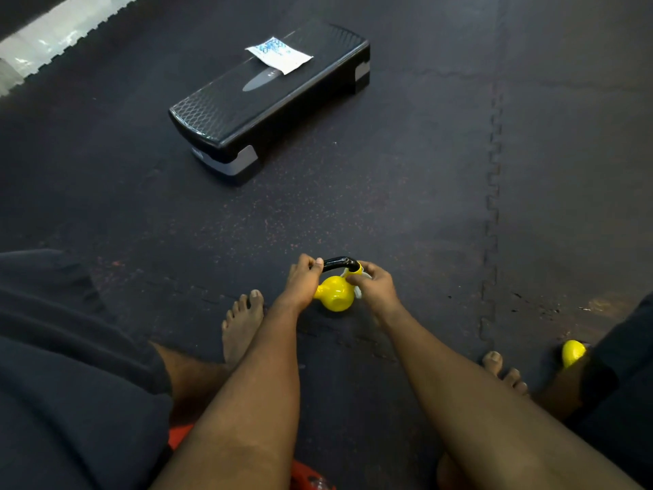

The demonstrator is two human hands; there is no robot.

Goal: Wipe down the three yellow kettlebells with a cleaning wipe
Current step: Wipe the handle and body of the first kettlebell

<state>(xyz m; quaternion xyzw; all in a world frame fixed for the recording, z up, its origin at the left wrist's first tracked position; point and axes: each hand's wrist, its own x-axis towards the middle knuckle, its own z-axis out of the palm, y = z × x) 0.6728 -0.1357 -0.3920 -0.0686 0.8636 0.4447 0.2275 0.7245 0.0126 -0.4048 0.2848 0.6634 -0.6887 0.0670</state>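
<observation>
A small yellow kettlebell (pixel 335 294) with a black handle stands on the dark floor mat between my bare feet. My left hand (pixel 302 282) grips the left end of its handle. My right hand (pixel 375 286) presses a white cleaning wipe (pixel 359 291) against the right side of the handle, where it meets the yellow body. The wipe is mostly hidden under my fingers. A second yellow kettlebell (pixel 572 352) peeks out at the far right, partly hidden behind my right leg. No third one is in view.
A black aerobic step platform (pixel 247 111) lies further ahead on the mat, with a white and blue wipe packet (pixel 279 54) on top. An orange object (pixel 300 472) sits under my arms at the bottom edge. A white floor strip (pixel 53 33) borders the mat at upper left.
</observation>
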